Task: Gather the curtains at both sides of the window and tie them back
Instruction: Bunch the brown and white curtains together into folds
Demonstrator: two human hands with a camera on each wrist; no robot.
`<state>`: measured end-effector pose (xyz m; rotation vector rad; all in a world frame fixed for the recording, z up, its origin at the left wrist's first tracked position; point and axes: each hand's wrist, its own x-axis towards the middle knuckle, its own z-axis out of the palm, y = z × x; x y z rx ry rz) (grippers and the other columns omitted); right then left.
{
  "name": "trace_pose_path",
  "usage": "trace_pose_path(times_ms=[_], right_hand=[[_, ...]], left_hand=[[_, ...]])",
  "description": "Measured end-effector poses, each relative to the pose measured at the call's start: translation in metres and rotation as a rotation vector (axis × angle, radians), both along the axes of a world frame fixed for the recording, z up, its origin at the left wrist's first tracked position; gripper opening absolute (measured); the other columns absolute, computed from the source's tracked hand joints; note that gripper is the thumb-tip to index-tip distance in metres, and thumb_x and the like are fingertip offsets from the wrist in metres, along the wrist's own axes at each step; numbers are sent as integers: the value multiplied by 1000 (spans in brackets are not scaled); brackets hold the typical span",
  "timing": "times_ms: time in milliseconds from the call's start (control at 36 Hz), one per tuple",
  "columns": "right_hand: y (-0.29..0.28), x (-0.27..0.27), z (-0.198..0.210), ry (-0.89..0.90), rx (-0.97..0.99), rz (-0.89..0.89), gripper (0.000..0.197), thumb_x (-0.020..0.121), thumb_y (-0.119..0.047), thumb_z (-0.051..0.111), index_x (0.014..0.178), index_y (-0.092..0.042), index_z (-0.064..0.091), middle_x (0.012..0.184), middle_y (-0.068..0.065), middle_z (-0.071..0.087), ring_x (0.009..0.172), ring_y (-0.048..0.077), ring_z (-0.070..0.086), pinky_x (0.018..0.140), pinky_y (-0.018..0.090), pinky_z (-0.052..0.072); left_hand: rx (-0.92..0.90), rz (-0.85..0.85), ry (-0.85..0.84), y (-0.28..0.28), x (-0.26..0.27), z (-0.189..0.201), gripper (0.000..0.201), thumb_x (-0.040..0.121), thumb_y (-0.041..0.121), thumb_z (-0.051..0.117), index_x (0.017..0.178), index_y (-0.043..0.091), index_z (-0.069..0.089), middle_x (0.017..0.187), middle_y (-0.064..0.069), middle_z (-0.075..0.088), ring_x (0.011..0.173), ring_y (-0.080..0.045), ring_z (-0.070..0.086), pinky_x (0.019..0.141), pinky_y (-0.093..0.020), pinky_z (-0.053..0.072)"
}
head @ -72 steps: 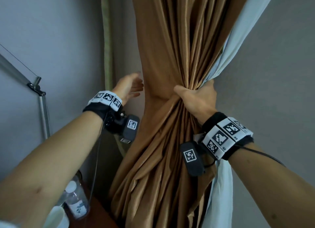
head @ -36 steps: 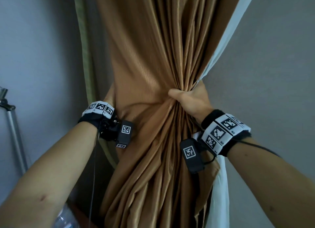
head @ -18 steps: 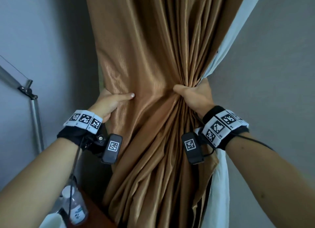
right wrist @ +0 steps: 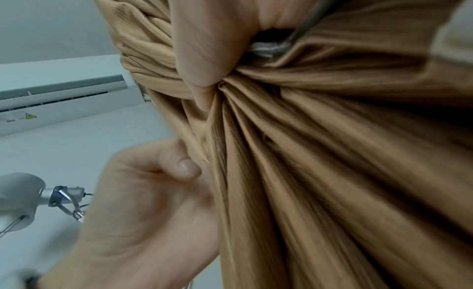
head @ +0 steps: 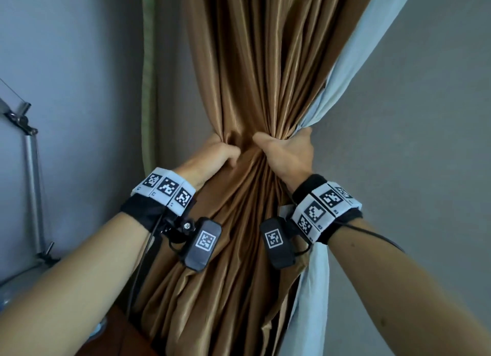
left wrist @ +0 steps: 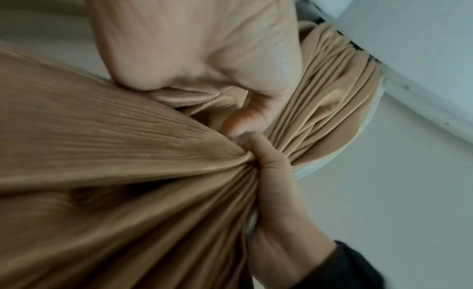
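Both hands are now squeezing the brown curtain (head: 247,95) at its waist: the left hand (head: 212,156) has just come in beside the right hand (head: 287,153), bunching the remaining loose fabric, so it looks ready for tying.

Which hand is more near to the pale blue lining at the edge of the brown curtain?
The right hand. It grips the brown curtain right where the pale blue lining meets it. The left hand grips the bunch on the far side from the lining.
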<state>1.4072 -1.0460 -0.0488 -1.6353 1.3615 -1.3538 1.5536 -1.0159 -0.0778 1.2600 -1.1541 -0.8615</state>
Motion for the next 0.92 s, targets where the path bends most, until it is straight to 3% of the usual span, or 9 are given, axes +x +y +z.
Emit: trace_pose_path(times_ms=[28, 83, 139, 194, 306, 389, 556, 694, 917], right_hand=[[0, 0, 1, -3, -3, 9, 97, 75, -41, 77, 145, -1, 23, 139, 10, 48, 129, 25, 47, 89, 19, 32], [0, 3, 2, -14, -2, 28, 96, 76, -41, 76, 144, -1, 22, 136, 10, 49, 129, 25, 47, 89, 20, 32], [1, 6, 2, -29, 14, 54, 88, 75, -39, 76, 139, -3, 27, 118, 4, 50, 119, 22, 52, 88, 22, 35], [5, 9, 3, -33, 33, 96, 78, 74, -38, 77, 130, -7, 32, 108, -3, 49, 104, 17, 53, 86, 24, 40], [9, 4, 5, -68, 96, 289, 80, 64, -44, 86, 117, -14, 34, 113, -1, 60, 106, 18, 60, 97, 39, 49], [11, -7, 11, -183, 195, 546, 89, 65, -49, 83, 134, -12, 40, 127, 0, 63, 116, 16, 61, 108, 41, 42], [17, -29, 19, -297, 247, 838, 46, 97, -31, 51, 134, -5, 55, 131, 11, 63, 124, 23, 59, 114, 42, 36], [12, -38, 19, -256, 242, 878, 42, 93, -29, 51, 127, -7, 59, 130, 11, 64, 122, 22, 60, 113, 40, 38], [0, -33, 30, -48, 249, 915, 49, 85, -27, 58, 126, -2, 61, 126, 11, 67, 121, 21, 61, 111, 40, 40]], left_hand=[[12, -78, 33, 4, 1, -1, 78, 40, 10, 62, 118, 7, 56, 92, -10, 66, 91, -29, 63, 71, -36, 51], [74, -157, 5, 7, 4, -5, 114, 39, 18, 82, 143, 17, 36, 128, -13, 59, 116, -30, 59, 91, -45, 51], [123, -180, -126, 9, 2, -6, 145, 36, 42, 94, 154, 25, 12, 156, -6, 33, 140, -22, 38, 113, -45, 36], [102, -142, -244, 5, -7, -7, 154, 36, 50, 94, 156, 22, 1, 160, 2, 21, 144, -13, 27, 119, -36, 26], [20, -20, -360, -30, -9, -25, 140, 23, 68, 93, 145, 28, 38, 133, 10, 58, 124, -5, 55, 106, -37, 46], [-42, 95, -411, -37, -12, -27, 139, 22, 70, 91, 145, 33, 36, 138, 9, 54, 127, -10, 54, 104, -43, 47], [-12, 397, -513, -6, -48, -10, 160, 3, 96, 63, 145, 28, 33, 135, 5, 46, 128, -16, 44, 106, -43, 42], [11, 510, -516, 11, -64, -1, 153, 28, 74, 83, 148, 5, 17, 136, -12, 41, 130, -27, 39, 106, -45, 42], [-41, 588, -470, -3, -65, 4, 112, 58, 49, 86, 141, 2, 28, 132, -15, 49, 123, -30, 51, 98, -38, 47]])
